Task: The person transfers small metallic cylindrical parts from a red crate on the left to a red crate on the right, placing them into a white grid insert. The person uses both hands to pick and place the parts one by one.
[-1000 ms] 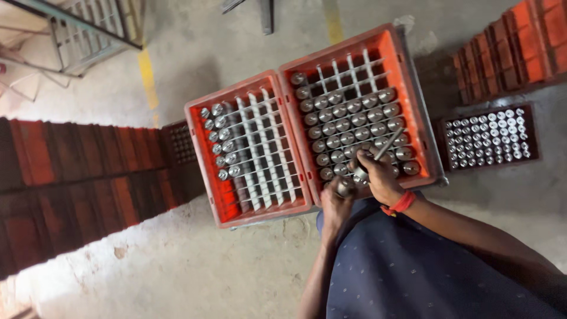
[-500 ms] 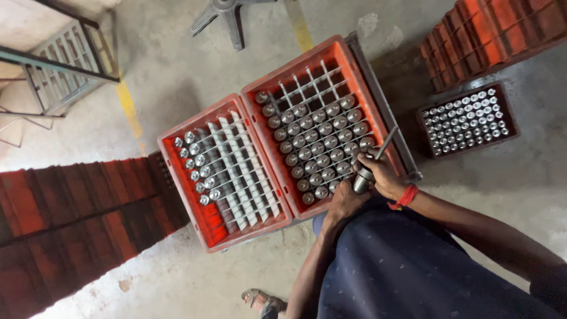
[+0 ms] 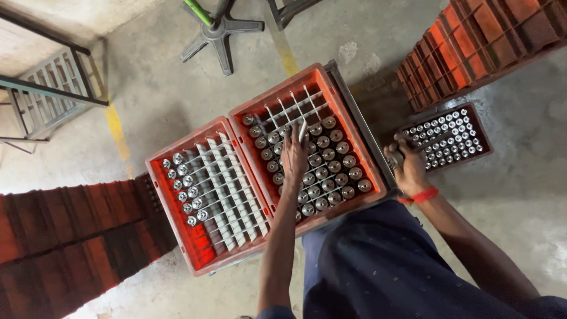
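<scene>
We've got two red crates side by side in front of us. The right crate is mostly packed with metal cylinders, so only the bare grid cells along its far edge are open to drop into. Our left hand sits right over the middle of it. The left crate has cylinders only down its left side; the rest of its white dividers are free. Our right hand hovers in the gap between the right crate and the small full crate. Brick-red stacks wall off the far right.

Two gridded crates side by side; third crate further right
</scene>
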`<action>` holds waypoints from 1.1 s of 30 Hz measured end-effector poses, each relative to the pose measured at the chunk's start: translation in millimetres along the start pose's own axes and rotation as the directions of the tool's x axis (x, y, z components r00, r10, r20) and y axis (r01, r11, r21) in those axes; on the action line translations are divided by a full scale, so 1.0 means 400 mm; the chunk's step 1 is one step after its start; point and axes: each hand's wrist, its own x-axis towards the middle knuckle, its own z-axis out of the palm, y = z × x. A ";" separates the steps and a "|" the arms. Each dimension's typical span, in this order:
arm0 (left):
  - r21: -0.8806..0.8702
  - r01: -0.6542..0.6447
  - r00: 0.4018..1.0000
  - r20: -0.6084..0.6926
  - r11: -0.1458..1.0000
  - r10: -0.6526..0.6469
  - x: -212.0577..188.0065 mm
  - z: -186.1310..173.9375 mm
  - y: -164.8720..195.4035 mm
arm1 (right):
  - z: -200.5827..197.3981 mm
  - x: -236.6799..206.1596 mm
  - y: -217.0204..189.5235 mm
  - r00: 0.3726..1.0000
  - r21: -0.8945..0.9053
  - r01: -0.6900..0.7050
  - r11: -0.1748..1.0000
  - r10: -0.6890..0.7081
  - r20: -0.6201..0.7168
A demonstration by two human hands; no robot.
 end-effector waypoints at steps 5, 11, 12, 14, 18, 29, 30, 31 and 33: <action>0.187 -0.176 0.964 -0.167 0.966 0.208 0.010 -0.038 -0.026 | -0.011 -0.067 0.080 0.993 -0.141 -0.118 0.983 0.117 -0.014; -0.055 0.021 0.965 -0.261 0.998 -0.035 -0.208 -0.109 -0.104 | -0.068 -0.105 0.129 0.947 -0.170 -0.319 0.932 0.322 -0.007; 0.003 0.098 0.946 -0.310 0.995 -0.092 -0.257 -0.147 -0.153 | -0.075 -0.113 0.132 0.966 -0.191 -0.252 0.949 0.259 0.010; 0.117 0.248 0.907 -0.376 0.962 -0.189 -0.345 -0.248 -0.278 | -0.083 -0.127 0.135 0.978 -0.219 -0.202 0.955 0.210 0.012; 0.467 0.513 0.801 -0.563 0.720 -0.206 -0.436 -0.428 -0.484 | -0.059 -0.147 0.165 0.969 -0.261 -0.226 0.939 0.245 0.042; -0.048 0.222 0.809 -0.548 0.974 -0.211 -0.489 -0.630 -0.442 | -0.005 -0.209 0.271 0.958 -0.388 -0.182 0.904 0.251 0.136; -0.126 0.121 0.793 -0.585 0.985 -0.173 -0.500 -0.625 -0.423 | -0.004 -0.219 0.267 0.953 -0.394 -0.207 0.895 0.276 0.125; -0.197 0.017 0.769 -0.624 0.980 -0.139 -0.508 -0.611 -0.404 | 0.003 -0.229 0.268 0.946 -0.400 -0.235 0.886 0.303 0.116; -0.841 0.127 0.762 -0.258 0.527 -0.595 -0.488 -0.514 -0.360 | 0.035 -0.239 0.286 0.932 -0.424 -0.304 0.853 0.358 0.051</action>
